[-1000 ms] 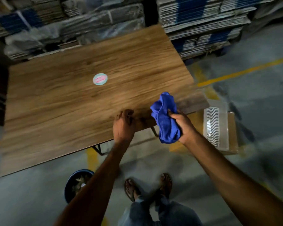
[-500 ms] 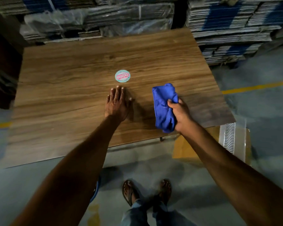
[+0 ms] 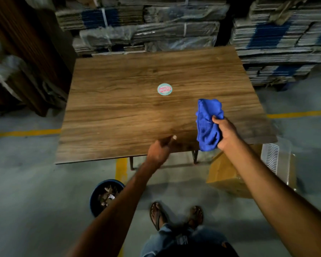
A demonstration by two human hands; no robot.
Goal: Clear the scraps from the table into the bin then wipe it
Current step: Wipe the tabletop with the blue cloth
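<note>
- Right grip (image 3: 225, 135) is clamped on the bunched blue cloth (image 3: 208, 125), right of centre in the frame, over the near right part of the counter (image 3: 119, 117). It is much where it was half a second ago.
- Left grip (image 3: 159, 151) is what has changed. It lay flat with fingers spread just below the sticker (image 3: 164, 89). Now it is drawn back to the counter's near edge at mid-frame with its fingers curled under.
- That hand is smeared by motion, so I cannot tell whether it is closed on a scrap or empty.
- Bin (image 3: 93, 203) stands on the floor at lower left of centre, under the left forearm, with scraps (image 3: 109, 194) already in it. None show on the wood.
- My reading is that the pull-back was a last sweep toward the edge, so clearing is all but done.
- Wiping has not yet begun. Next, anything gathered should be dropped in the bin and the cloth pressed flat on the wood.
</note>
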